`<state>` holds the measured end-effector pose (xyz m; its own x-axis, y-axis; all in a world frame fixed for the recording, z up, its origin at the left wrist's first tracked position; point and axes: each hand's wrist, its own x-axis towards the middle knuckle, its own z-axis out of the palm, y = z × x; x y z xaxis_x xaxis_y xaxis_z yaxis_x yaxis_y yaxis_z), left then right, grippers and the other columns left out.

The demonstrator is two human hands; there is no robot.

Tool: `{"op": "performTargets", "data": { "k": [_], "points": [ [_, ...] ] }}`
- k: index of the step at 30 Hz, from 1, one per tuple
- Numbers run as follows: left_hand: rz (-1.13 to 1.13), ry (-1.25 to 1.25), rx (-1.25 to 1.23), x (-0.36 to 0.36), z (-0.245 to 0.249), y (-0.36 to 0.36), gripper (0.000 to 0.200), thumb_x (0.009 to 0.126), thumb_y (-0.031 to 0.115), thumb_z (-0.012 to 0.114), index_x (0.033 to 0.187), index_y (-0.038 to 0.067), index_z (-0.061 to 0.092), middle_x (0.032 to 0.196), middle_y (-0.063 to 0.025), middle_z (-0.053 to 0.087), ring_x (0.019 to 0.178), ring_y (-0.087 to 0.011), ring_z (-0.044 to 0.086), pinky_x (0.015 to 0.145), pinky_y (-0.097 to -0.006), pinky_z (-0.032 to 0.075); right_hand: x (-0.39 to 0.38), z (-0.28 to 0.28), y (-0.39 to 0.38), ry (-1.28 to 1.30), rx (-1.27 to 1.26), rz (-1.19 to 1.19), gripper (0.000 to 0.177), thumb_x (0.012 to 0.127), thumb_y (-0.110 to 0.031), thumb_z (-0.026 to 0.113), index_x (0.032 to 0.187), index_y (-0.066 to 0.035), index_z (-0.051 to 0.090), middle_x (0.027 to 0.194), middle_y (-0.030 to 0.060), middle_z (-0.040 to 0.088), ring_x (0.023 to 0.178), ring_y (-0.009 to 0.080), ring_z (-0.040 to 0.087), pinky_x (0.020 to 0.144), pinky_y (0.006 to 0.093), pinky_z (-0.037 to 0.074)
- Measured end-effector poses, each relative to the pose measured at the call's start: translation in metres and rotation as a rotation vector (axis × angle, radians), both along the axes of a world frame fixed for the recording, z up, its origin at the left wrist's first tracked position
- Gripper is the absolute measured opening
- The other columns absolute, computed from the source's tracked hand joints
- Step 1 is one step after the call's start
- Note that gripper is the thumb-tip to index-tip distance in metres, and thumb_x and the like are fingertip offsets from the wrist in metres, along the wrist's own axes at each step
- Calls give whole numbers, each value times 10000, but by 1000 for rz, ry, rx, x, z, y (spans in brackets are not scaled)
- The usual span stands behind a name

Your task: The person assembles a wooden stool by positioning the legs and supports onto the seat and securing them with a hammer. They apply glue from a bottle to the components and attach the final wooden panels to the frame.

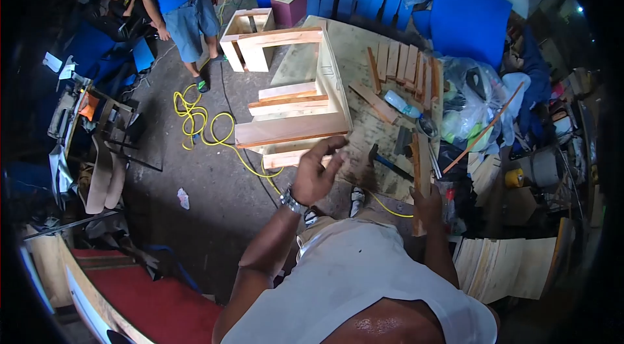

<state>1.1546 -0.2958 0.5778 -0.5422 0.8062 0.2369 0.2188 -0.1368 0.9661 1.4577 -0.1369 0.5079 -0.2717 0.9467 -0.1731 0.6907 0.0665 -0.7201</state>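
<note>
My left hand (pixel 314 175), with a metal watch at the wrist, is raised near the close end of a wooden frame (pixel 292 131). Its thumb and forefinger are apart, and nothing shows between them. My right hand (pixel 427 206) is closed around the lower part of a wooden board (pixel 422 172), which stands out away from me. To the left of that board, a hammer (pixel 392 166) with a dark head and blue handle lies on a plywood sheet (pixel 351 84). The frame has several cross boards and rests against the plywood's left side.
Several wood strips (pixel 403 63) and a plastic bottle (pixel 402 104) lie on the plywood. A yellow hose (pixel 211 139) coils across the floor. Another person (pixel 174 3) stands beyond a wooden box frame (pixel 250 38). Plastic bags (pixel 474 97) are piled at the right.
</note>
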Motion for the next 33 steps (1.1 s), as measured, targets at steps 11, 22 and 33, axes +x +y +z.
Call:
{"op": "performTargets", "data": {
  "k": [11,22,33],
  "points": [
    [569,518,-313,-82,-52,113,410,943,296,581,1152,-57,589,1124,-265,639,1061,-408,608,918,-454,474,27,-157,127,100,-542,102,552,870,-439,674,1087,64,608,865,160,660,711,221,661,618,337,531],
    [597,717,-813,-63,-62,156,286,908,299,609,1054,60,662,867,-158,717,811,-336,697,747,-436,540,-85,-236,220,254,-1307,241,531,931,-554,533,1068,-41,545,768,127,629,572,196,618,518,353,513],
    [569,727,-904,-71,-72,157,229,921,246,566,997,62,679,785,-170,691,715,-324,696,630,-399,524,-237,-260,218,-268,-387,398,641,835,-513,654,947,116,602,902,276,662,939,348,654,780,419,514]
  ]
}}
